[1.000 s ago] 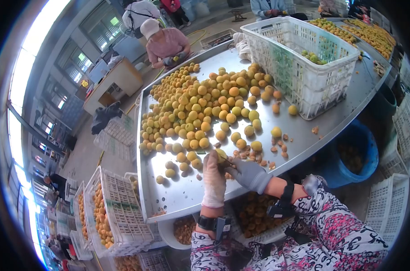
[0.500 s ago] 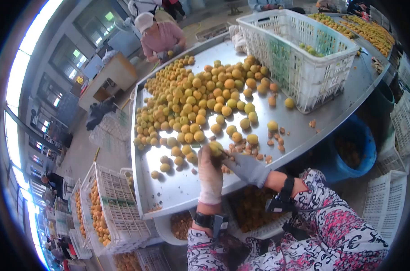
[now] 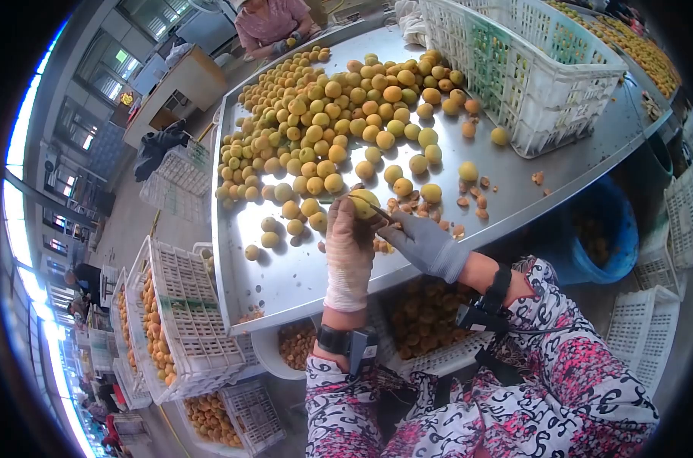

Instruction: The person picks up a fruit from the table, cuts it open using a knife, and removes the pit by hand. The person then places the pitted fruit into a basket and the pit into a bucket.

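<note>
My left hand, in a pale, stained glove, holds a yellow-green apricot between thumb and fingers above the near edge of the metal table. In a grey glove, my right hand is closed around a thin dark tool. Its tip lies against the apricot, though its exact shape is hard to make out. Just beyond my hands, small brown-orange stones lie scattered on the metal. A large heap of apricots spreads across the table behind them.
A white plastic crate stands on the table's right side. Below the edge are a white bucket of stones, a crate of fruit pieces and a blue tub. Stacked fruit crates stand left. A person works across the table.
The view has tipped downward, so the table appears higher and more of the lower crates shows. Both hands stay together on the same apricot, with the tool now more visible across it.
</note>
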### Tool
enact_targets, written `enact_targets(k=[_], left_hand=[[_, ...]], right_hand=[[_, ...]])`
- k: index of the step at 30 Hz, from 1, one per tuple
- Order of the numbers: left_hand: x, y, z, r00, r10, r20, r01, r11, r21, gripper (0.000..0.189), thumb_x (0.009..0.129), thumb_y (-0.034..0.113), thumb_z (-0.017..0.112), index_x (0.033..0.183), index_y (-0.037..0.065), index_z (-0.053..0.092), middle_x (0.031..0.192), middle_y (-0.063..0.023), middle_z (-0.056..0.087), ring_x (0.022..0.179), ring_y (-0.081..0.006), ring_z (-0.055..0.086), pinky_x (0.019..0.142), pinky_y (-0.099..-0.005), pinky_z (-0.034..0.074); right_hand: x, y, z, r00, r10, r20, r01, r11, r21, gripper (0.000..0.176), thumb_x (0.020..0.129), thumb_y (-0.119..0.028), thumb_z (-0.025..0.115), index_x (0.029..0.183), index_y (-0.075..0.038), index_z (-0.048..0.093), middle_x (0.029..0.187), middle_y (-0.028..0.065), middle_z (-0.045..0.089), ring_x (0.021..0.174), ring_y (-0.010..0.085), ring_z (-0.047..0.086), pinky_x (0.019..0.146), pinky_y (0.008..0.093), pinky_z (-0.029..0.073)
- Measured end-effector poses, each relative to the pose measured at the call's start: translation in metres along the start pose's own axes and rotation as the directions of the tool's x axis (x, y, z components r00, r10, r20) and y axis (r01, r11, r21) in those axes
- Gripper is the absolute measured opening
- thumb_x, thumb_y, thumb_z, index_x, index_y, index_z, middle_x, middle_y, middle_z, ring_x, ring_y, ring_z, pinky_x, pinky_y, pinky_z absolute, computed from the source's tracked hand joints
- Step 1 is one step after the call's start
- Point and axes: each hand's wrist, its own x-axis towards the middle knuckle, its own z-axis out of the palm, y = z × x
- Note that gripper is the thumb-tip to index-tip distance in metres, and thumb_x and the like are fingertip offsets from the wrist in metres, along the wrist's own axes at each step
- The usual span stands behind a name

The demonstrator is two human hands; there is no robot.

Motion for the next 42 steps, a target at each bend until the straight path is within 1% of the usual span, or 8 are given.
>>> enact_targets(k=[21,23,24,25,30,35,40,42], left_hand=[[-0.011,0.006,0.012,1.0,0.024,-0.019,-0.021,0.988,0.154,0.035,0.088,0.015,0.05,0.119,-0.001,0.045,0.098,-0.0061,0.055,0.087,-0.0147,0.056,0.073,-0.0274,0.048],[-0.015,0.0,-0.007,0.993,0.116,-0.005,-0.094,0.825,0.557,0.037,0.088,0.015,0.05,0.119,-0.003,0.045,0.101,-0.0071,0.055,0.089,-0.0163,0.057,0.072,-0.0267,0.049],[-0.01,0.001,-0.016,0.968,0.187,0.166,-0.248,0.627,0.739,0.036,0.087,0.014,0.049,0.119,-0.003,0.047,0.102,-0.0081,0.056,0.087,-0.0178,0.058,0.072,-0.0265,0.051],[-0.011,0.007,0.004,0.993,0.066,-0.096,-0.043,0.975,0.22,0.034,0.087,0.011,0.048,0.117,-0.003,0.049,0.1,-0.009,0.057,0.084,-0.0185,0.059,0.074,-0.0275,0.051],[0.009,0.031,-0.06,0.998,0.042,-0.057,-0.045,0.997,-0.057,0.037,0.086,0.024,0.058,0.112,-0.001,0.051,0.099,-0.0102,0.057,0.086,-0.0206,0.057,0.079,-0.0332,0.05],[-0.023,0.018,0.015,0.966,0.247,0.079,-0.237,0.72,0.652,0.037,0.083,0.013,0.049,0.118,0.002,0.049,0.1,-0.0074,0.054,0.084,-0.015,0.055,0.076,-0.0254,0.047],[-0.032,-0.009,0.027,0.976,0.059,0.208,-0.186,0.72,0.668,0.045,0.077,-0.007,0.052,0.121,0.002,0.047,0.105,-0.0059,0.053,0.092,-0.0121,0.054,0.08,-0.0247,0.047],[-0.025,-0.013,0.019,0.929,0.124,0.348,-0.349,0.608,0.713,0.048,0.071,-0.005,0.051,0.119,0.001,0.047,0.106,-0.0087,0.048,0.086,-0.0126,0.055,0.069,-0.0246,0.049]], right_hand=[[-0.001,0.0,0.0,0.979,0.141,0.148,-0.154,0.985,0.075,0.036,0.093,-0.037,0.047,0.106,-0.004,0.055,0.079,0.019,0.062,0.078,0.0344,0.062,0.066,0.0416,0.047],[0.0,0.044,0.023,0.915,-0.393,0.086,0.396,0.842,-0.366,0.038,0.092,-0.039,0.047,0.111,-0.007,0.055,0.082,0.0204,0.063,0.078,0.0366,0.061,0.067,0.0443,0.048],[-0.001,0.039,0.024,0.961,-0.275,-0.004,0.269,0.943,-0.197,0.037,0.091,-0.041,0.047,0.108,-0.008,0.054,0.084,0.0221,0.062,0.079,0.0396,0.06,0.068,0.0473,0.047],[0.002,0.04,0.023,0.979,-0.198,0.056,0.205,0.963,-0.175,0.038,0.091,-0.043,0.047,0.103,-0.008,0.054,0.086,0.0229,0.062,0.08,0.0414,0.059,0.068,0.0478,0.047],[-0.01,-0.005,-0.019,0.985,-0.062,0.163,0.07,0.996,-0.046,0.038,0.089,-0.04,0.051,0.099,-0.004,0.057,0.083,0.0203,0.062,0.078,0.0343,0.062,0.073,0.0405,0.048],[0.004,0.0,-0.021,0.989,0.145,-0.031,-0.124,0.922,0.366,0.05,0.08,-0.046,0.064,0.101,-0.002,0.057,0.086,0.0157,0.062,0.08,0.0229,0.061,0.075,0.0333,0.047],[0.004,-0.014,-0.038,0.97,0.212,0.115,-0.241,0.83,0.504,0.058,0.071,-0.048,0.072,0.106,-0.004,0.055,0.087,0.0073,0.062,0.079,0.0155,0.06,0.071,0.0276,0.049],[0.003,-0.014,-0.045,0.953,0.223,0.206,-0.299,0.809,0.506,0.057,0.071,-0.046,0.072,0.106,-0.004,0.055,0.087,0.0068,0.062,0.078,0.0141,0.06,0.069,0.0267,0.049]])
